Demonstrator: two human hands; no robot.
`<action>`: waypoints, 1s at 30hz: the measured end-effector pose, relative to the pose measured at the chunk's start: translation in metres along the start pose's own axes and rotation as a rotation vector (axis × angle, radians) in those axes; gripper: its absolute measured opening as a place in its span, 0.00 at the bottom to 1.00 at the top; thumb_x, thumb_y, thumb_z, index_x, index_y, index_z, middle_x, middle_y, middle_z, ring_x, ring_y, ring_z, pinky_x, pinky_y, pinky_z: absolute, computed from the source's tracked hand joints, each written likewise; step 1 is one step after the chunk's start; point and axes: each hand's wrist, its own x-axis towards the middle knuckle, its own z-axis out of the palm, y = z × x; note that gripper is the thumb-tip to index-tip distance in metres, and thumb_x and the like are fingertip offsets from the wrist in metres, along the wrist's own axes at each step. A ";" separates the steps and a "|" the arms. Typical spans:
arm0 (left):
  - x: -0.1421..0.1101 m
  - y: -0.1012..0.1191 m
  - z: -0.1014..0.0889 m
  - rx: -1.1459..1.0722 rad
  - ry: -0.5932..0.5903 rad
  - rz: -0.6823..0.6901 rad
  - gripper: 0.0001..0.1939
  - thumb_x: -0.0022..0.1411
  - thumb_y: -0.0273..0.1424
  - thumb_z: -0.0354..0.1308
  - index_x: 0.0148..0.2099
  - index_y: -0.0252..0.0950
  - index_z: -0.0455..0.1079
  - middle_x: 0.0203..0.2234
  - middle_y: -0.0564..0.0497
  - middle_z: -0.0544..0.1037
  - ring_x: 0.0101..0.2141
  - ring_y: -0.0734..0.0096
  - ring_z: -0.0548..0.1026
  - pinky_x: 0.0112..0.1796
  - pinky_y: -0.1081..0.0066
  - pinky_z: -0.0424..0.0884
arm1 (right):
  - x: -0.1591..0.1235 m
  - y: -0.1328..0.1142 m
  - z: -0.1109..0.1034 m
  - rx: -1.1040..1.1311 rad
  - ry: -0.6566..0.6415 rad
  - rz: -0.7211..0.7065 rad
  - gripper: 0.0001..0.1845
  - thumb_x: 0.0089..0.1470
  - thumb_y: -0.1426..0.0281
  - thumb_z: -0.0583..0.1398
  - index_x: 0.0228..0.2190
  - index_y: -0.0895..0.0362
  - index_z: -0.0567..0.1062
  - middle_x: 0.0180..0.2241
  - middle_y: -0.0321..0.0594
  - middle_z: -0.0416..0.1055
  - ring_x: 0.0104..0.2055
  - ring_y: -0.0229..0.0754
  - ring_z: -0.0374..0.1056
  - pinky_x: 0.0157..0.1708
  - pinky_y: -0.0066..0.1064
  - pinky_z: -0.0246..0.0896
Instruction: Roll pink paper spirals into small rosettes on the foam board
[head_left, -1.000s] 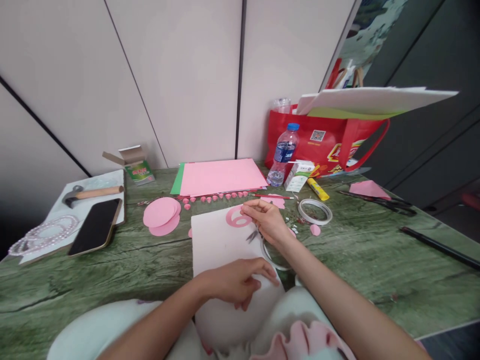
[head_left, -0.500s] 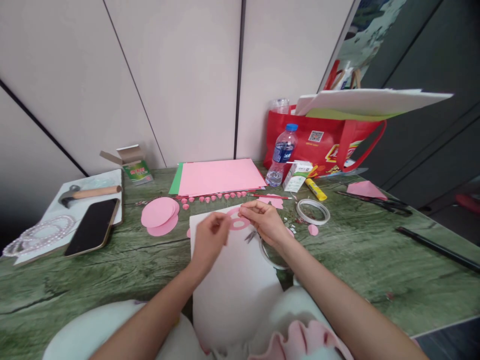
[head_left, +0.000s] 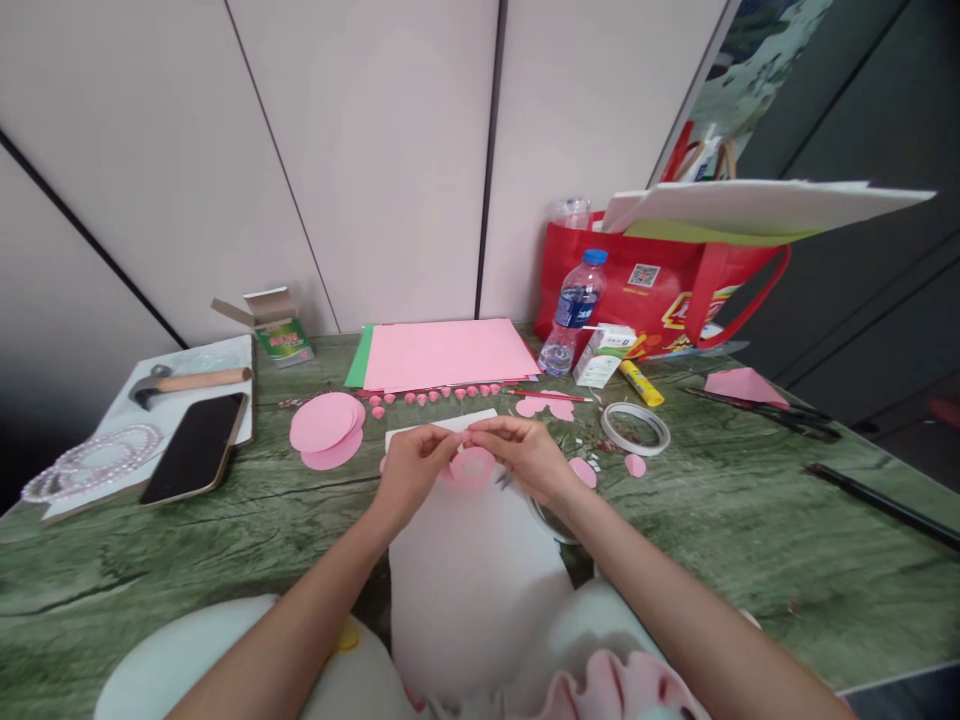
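Over a white sheet [head_left: 465, 570], both hands meet at a pink paper piece [head_left: 474, 468], rounded with a pale patch in its middle. My left hand [head_left: 418, 468] is closed, its thumb and fingertips pinching the upper left edge of the piece. With thumb and forefinger, my right hand [head_left: 525, 455] grips the top edge close beside. The fingertips nearly touch, and what lies between them is too small to make out. Small scissors [head_left: 504, 480] show partly beside the right hand, and a ring of tape lies partly under the right wrist.
Pink paper circles [head_left: 324, 424] and a row of small pink rolls [head_left: 435, 396] lie ahead. Pink sheets [head_left: 450, 352], a water bottle [head_left: 574, 315], a glue stick [head_left: 641, 383] and a tape roll [head_left: 635, 430] stand farther off. A phone [head_left: 195, 447] and hammer [head_left: 191, 382] are left.
My left hand has moved right and up to the pink paper piece and now pinches its edge beside the right fingers. The view has shifted slightly.
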 end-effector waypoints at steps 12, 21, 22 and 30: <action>-0.002 0.001 0.000 -0.090 -0.068 -0.031 0.16 0.49 0.41 0.59 0.32 0.32 0.73 0.24 0.50 0.75 0.24 0.73 0.69 0.25 0.75 0.63 | 0.002 0.002 -0.009 -0.043 0.039 -0.038 0.13 0.33 0.66 0.68 0.27 0.56 0.77 0.27 0.37 0.76 0.28 0.36 0.70 0.30 0.28 0.64; -0.004 0.007 0.001 -0.154 -0.113 -0.053 0.15 0.47 0.40 0.61 0.32 0.32 0.74 0.22 0.51 0.76 0.23 0.74 0.69 0.25 0.75 0.62 | 0.004 0.001 -0.008 -0.044 0.064 -0.080 0.11 0.32 0.67 0.68 0.25 0.55 0.78 0.23 0.35 0.75 0.25 0.36 0.68 0.29 0.29 0.64; -0.004 0.007 0.001 -0.165 -0.118 -0.061 0.15 0.46 0.39 0.61 0.32 0.32 0.73 0.22 0.50 0.76 0.23 0.74 0.70 0.25 0.75 0.63 | 0.004 0.002 -0.008 -0.049 0.062 -0.084 0.11 0.32 0.67 0.68 0.25 0.55 0.78 0.24 0.35 0.75 0.26 0.36 0.68 0.29 0.29 0.64; -0.004 0.004 0.000 -0.221 -0.071 -0.078 0.15 0.45 0.38 0.63 0.33 0.32 0.70 0.22 0.51 0.76 0.23 0.75 0.70 0.25 0.76 0.63 | 0.003 0.002 -0.008 -0.118 0.004 -0.130 0.11 0.38 0.66 0.65 0.29 0.55 0.78 0.30 0.38 0.76 0.33 0.39 0.70 0.37 0.33 0.64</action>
